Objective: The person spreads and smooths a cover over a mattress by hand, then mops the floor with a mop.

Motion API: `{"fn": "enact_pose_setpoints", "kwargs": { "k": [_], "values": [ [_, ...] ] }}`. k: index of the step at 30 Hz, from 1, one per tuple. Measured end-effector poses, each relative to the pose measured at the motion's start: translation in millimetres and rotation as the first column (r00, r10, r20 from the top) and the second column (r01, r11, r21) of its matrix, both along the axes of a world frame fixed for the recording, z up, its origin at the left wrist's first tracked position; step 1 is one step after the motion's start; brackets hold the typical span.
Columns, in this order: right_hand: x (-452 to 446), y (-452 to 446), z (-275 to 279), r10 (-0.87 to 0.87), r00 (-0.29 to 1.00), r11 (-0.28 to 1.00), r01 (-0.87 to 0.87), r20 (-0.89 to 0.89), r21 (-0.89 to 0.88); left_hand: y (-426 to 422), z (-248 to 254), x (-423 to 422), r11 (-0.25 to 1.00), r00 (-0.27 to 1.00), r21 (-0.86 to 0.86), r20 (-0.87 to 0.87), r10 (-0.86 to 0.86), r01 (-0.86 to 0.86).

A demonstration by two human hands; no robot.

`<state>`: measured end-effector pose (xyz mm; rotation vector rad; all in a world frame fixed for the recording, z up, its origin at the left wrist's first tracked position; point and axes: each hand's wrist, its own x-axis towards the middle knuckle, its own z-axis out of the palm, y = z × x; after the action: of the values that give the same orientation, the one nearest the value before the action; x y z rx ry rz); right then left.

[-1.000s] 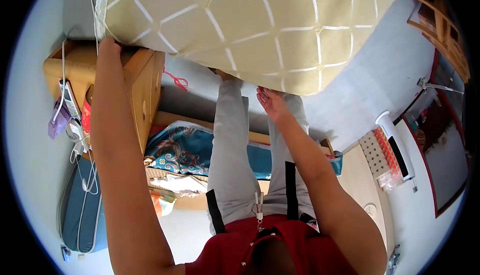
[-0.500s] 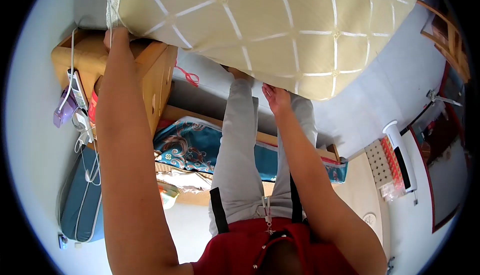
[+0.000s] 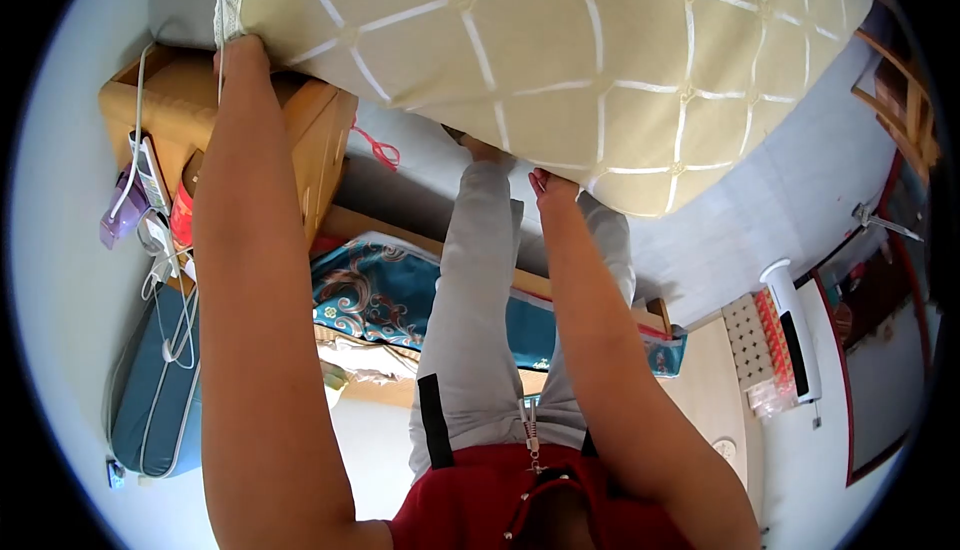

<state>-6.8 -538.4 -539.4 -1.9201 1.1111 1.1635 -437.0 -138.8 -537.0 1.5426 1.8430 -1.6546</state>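
Observation:
A beige cloth (image 3: 540, 50) with a white lattice pattern and a lace side edge fills the top of the view. At its left corner, above the wooden cabinet, is my left hand (image 3: 242, 52), touching the lace edge beside a white cord; its fingers are mostly hidden. My right hand (image 3: 555, 188) is at the cloth's lower edge, in front of my legs, with its fingers curled in on that edge.
The wooden cabinet (image 3: 310, 150) stands at left, with a purple box (image 3: 123, 210) and white cables beside it. A teal patterned cloth (image 3: 375, 290) lies behind my legs. At right are a white fan-like appliance (image 3: 795, 335) and wooden chair (image 3: 905, 100).
The cloth has shifted right and slightly down in view. My right hand's fingers, spread earlier, are now curled at its edge. My left hand stays at the lace corner.

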Motion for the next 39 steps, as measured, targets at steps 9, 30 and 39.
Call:
{"fn": "enact_pose_setpoints", "kwargs": {
  "k": [9, 30, 39],
  "values": [
    [13, -9, 37, 0.524, 0.791, 0.849, -0.454, -0.316, 0.272, -18, -1, 19, 0.684, 0.831, 0.493, 0.448, 0.330, -0.538],
    [108, 122, 80, 0.182, -0.759, -0.494, -0.620, 0.625, -0.610, -247, 29, 226, -0.490, -0.701, -0.628, 0.712, -0.047, -0.605],
    [107, 121, 75, 0.170, -0.755, -0.471, -0.627, 0.633, -0.621, -247, -12, 233, -0.532, -0.307, -0.379, 0.925, -0.223, -0.757]
  ]
}}
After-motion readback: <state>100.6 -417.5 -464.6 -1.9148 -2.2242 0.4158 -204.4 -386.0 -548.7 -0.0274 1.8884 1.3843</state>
